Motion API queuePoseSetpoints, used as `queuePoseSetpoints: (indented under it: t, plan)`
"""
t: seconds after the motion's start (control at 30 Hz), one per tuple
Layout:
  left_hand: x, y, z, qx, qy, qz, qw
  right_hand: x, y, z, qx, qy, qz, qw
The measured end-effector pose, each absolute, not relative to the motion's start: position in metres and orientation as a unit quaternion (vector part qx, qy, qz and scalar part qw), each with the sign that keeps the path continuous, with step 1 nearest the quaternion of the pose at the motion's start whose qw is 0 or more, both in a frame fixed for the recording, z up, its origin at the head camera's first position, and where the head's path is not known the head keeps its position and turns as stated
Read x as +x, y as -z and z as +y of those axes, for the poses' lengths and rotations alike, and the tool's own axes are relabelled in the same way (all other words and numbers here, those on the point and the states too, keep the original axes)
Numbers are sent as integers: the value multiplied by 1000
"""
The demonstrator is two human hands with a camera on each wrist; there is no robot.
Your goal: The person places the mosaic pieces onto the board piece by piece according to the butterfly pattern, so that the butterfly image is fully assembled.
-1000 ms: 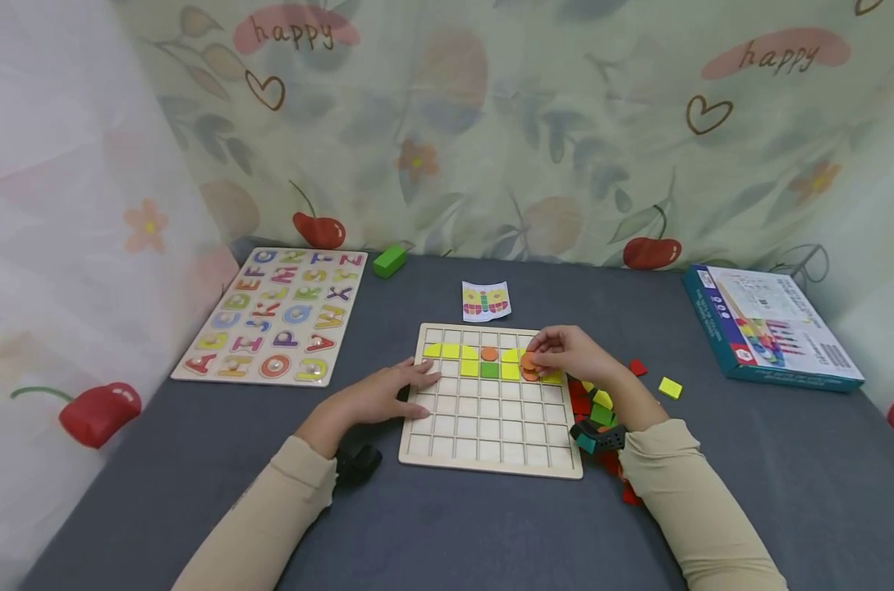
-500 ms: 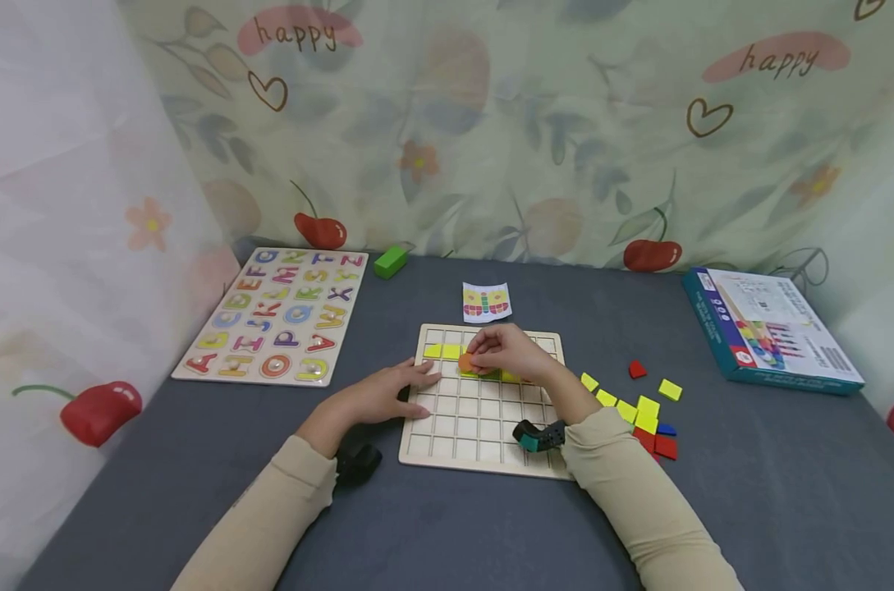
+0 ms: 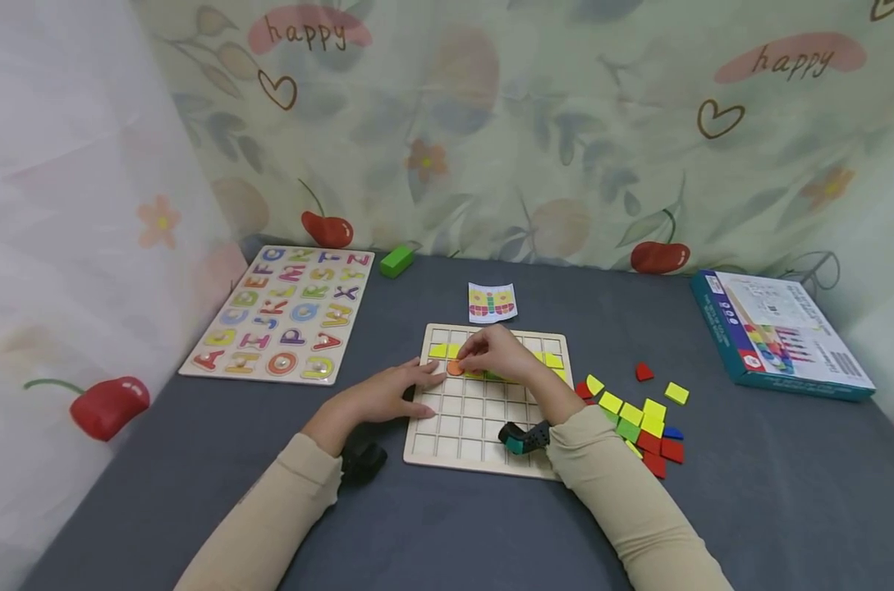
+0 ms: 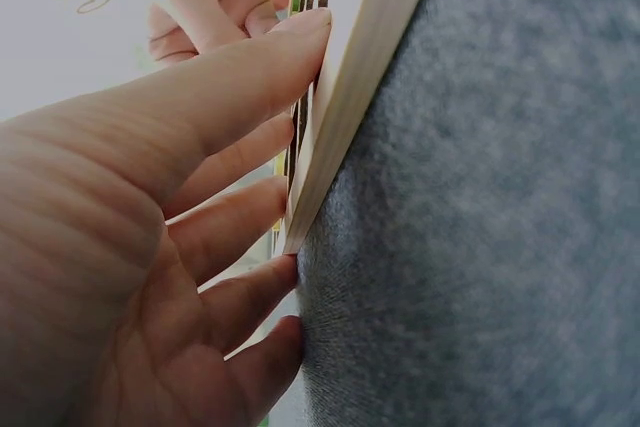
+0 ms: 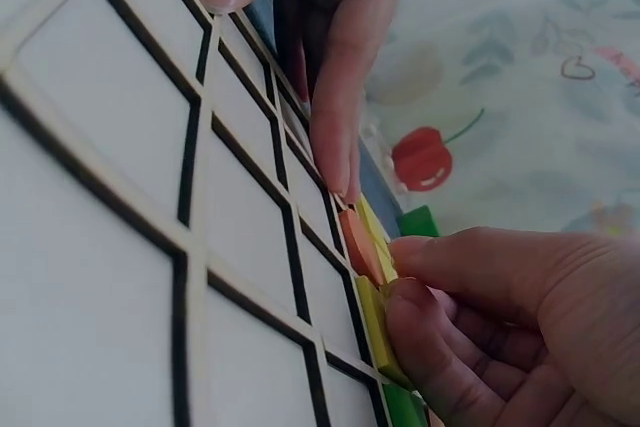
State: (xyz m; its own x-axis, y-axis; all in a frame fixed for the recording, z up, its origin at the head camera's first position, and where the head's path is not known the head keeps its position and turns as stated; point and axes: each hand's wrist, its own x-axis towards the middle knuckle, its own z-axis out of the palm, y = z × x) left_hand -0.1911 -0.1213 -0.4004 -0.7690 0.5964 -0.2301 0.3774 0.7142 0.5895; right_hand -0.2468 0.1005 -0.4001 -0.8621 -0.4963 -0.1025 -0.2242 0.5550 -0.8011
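Note:
A wooden grid board (image 3: 451, 426) lies flat on the table. Its upper rows hold yellow tiles (image 3: 437, 350), some partly covered by my right hand (image 3: 507, 359). Thumb and fingertips of that hand pinch an orange round tile (image 3: 455, 368) low over a cell near the board's left side. In the right wrist view the orange tile (image 5: 361, 245) looks tilted, beside a yellow tile (image 5: 378, 329). My left hand (image 3: 385, 396) rests along the board's left edge, fingers extended; in the left wrist view its thumb (image 4: 270, 57) lies on the rim.
Loose red, yellow, green and blue tiles (image 3: 652, 423) lie right of the board. Behind it is a small butterfly pattern card (image 3: 492, 316). An alphabet puzzle (image 3: 272, 316) and a green block (image 3: 397, 261) stand back left; a flat box (image 3: 786, 328) is at right.
My right hand has moved from the board's right side leftward, carrying an orange tile to a cell near the left side. The left hand has stayed on the board's edge.

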Motion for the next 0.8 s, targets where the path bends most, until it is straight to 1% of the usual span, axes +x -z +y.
queuePoseSetpoints:
  t: [0.2,0.33,0.57,0.8]
  plan:
    - [-191,400,-121,264,-269,903,206,-244,398,108,-217,425,866,151]
    - [-191,401,-122,260,-271,903,208,-242,398,120,-208,438,860,160]
    - [-189,402,-121,257,-276,902,208,-232,396,150,-169,442,864,171]
    - [-189,403,-121,259,-280,902,202,-227,394,186,-139,441,871,167]
